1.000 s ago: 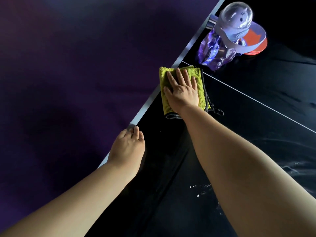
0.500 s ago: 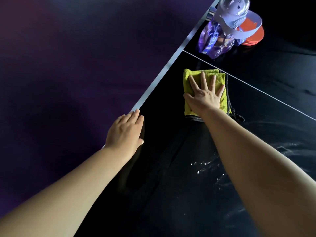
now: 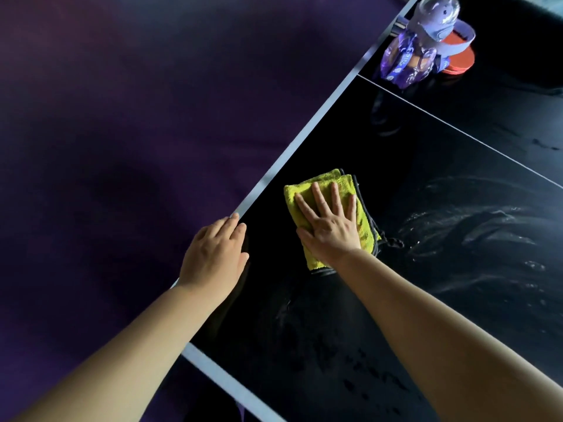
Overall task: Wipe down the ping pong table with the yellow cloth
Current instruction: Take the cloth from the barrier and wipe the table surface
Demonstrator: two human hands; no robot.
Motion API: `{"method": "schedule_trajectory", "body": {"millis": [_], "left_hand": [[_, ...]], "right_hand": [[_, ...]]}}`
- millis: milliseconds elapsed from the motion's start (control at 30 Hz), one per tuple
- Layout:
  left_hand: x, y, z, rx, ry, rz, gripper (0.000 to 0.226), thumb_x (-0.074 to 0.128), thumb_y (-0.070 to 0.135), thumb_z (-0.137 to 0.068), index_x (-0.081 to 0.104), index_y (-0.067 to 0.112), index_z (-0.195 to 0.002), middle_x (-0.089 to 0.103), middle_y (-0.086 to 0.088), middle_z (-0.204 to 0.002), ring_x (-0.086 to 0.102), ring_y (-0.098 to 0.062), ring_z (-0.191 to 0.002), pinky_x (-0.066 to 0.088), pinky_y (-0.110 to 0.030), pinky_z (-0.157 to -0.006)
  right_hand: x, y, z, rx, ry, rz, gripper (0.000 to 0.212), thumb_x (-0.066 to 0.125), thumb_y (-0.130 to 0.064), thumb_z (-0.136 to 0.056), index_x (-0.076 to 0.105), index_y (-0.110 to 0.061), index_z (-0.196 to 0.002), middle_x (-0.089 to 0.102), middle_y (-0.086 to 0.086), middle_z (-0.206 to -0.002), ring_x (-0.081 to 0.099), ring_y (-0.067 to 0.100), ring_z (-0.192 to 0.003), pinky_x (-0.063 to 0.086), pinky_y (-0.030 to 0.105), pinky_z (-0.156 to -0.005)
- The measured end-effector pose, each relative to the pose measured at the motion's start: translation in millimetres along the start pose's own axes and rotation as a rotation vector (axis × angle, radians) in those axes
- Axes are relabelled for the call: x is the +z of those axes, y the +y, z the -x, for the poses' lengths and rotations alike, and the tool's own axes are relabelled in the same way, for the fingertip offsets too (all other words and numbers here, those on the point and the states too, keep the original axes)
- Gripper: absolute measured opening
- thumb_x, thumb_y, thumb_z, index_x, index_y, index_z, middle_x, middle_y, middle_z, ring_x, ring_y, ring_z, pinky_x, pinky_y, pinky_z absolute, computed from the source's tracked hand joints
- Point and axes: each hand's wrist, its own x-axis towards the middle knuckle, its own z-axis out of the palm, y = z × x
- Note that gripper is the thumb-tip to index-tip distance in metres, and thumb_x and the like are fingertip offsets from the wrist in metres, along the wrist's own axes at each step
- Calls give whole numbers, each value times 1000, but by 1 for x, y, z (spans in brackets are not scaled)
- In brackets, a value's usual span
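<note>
Yellow cloth (image 3: 362,219) folded, dark-edged, flat under right hand (image 3: 330,225)

folded yellow cloth (image 3: 362,205) flat on black ping pong table (image 3: 426,184), nr left edge

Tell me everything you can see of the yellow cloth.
The cloth is yellow-green and fluffy like microfibre, with dark grey edging. It is folded in layers into a rough rectangle and lies flat on the black table, close to the white side edge but not over it. The right hand presses flat on its middle, fingers spread and straight. A dark tag or loop trails from its right edge.
</note>
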Motion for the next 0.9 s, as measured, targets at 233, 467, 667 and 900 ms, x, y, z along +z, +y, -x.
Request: {"method": "schedule_trajectory", "body": {"millis": [233, 467, 667, 900], "left_hand": [[6, -21, 125, -43, -85, -2, 63, 77, 26, -75, 54, 6, -130, 51, -12, -137, 52, -25, -122, 43, -37, -99], [8, -6, 199, 39, -208, -17, 62, 38, 19, -100, 3, 12, -150, 1, -5, -159, 7, -16, -145, 10, -26, -115], [16, 24, 218, 145, -311, -45, 59, 28, 6, -99, -3, 9, -149, -10, -9, -157, -7, -20, -145, -8, -28, -113], [17, 77, 160, 196, -315, -50, 56, 26, 13, -99, 3, 6, -150, -2, -14, -157, -1, -23, -145, -4, -35, -118]], "right_hand": [[28, -101, 93, -119, -19, 28, 66, 23, -60, -95, -11, -46, -150, -18, 0, -162, -25, 33, -145, -13, 61, -114], [54, -156, 180, -235, -12, -23, 60, 19, -56, -94, 0, -48, -151, -12, -4, -162, -25, 31, -146, -16, 59, -114], [71, -138, 227, -298, 22, -67, 61, 32, -46, -93, 16, -43, -152, 11, -4, -162, -8, 31, -149, -4, 57, -116], [65, -65, 208, -251, 31, -75, 63, 35, -44, -91, 19, -44, -152, 11, -8, -162, -5, 26, -150, 0, 54, -118]]}}
